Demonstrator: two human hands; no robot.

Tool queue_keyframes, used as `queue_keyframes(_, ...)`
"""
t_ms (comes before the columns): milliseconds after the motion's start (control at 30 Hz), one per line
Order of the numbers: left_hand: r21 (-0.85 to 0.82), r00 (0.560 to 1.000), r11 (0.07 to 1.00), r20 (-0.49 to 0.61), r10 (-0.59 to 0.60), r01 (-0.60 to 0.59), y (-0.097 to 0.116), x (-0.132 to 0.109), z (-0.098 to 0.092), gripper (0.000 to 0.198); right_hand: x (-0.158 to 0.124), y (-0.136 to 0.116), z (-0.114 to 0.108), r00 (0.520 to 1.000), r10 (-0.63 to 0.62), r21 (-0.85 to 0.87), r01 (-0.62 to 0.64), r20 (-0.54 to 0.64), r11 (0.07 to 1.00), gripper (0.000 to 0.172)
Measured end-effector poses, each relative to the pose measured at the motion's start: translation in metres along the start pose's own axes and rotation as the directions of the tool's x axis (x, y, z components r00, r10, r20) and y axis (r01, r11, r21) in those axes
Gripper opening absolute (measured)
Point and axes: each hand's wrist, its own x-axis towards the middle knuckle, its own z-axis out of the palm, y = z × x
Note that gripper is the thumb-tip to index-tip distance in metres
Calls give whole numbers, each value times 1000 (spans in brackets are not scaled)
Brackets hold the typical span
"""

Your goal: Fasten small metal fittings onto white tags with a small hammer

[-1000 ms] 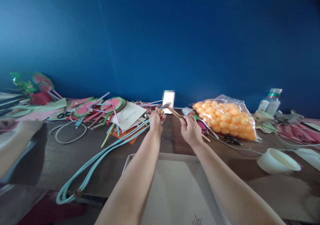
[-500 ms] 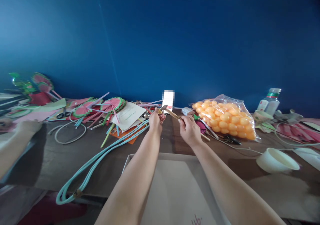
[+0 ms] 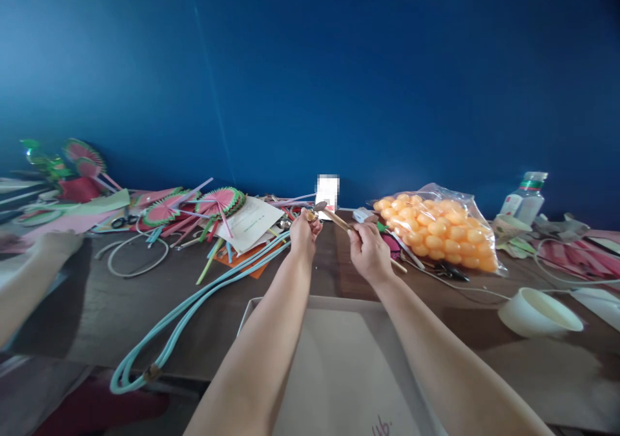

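My right hand (image 3: 371,247) is closed round a thin wooden stick (image 3: 338,218) with a dark, flattened tip, like a small spoon or brush. The stick slants up and left, and its tip is close to my left fingers. Pinched in my left hand (image 3: 305,229) is a small gold-coloured piece, mostly hidden by the fingers. Light-blue tubes (image 3: 194,302) loop across the table and end at or behind my left wrist; I cannot tell whether they touch it. Beneath my forearms is a shallow pale box (image 3: 339,358) with red marks on it.
A clear bag of orange balls (image 3: 436,229) lies right, before a bottle (image 3: 526,198) and a white paper cup (image 3: 538,312) on its side. Left are watermelon-patterned paper fans (image 3: 220,202), papers (image 3: 249,221) and a cable loop (image 3: 138,256). Another person's arm (image 3: 33,274) reaches in from far left.
The whole view has shifted very slightly. The stick's dark tip sits a little differently by my left fingers; both hands keep their grip.
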Motion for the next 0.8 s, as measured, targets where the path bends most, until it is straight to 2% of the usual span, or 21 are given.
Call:
queue_keyframes(167, 25, 999, 1000, -33, -16, 17, 0, -1, 0, 20, 0, 0, 1, 1000, 4, -19, -3, 26, 1000, 19)
queue_keyframes(667, -33, 998, 998, -42, -47, 46, 1, -1, 0, 17, 0, -1, 0, 1000, 6, -12, -6, -4, 1000, 18)
queue_keyframes(800, -34, 997, 998, -54, -63, 61, 1, 0, -1, 17, -1, 0, 2, 1000, 11, -21, -10, 26, 1000, 17)
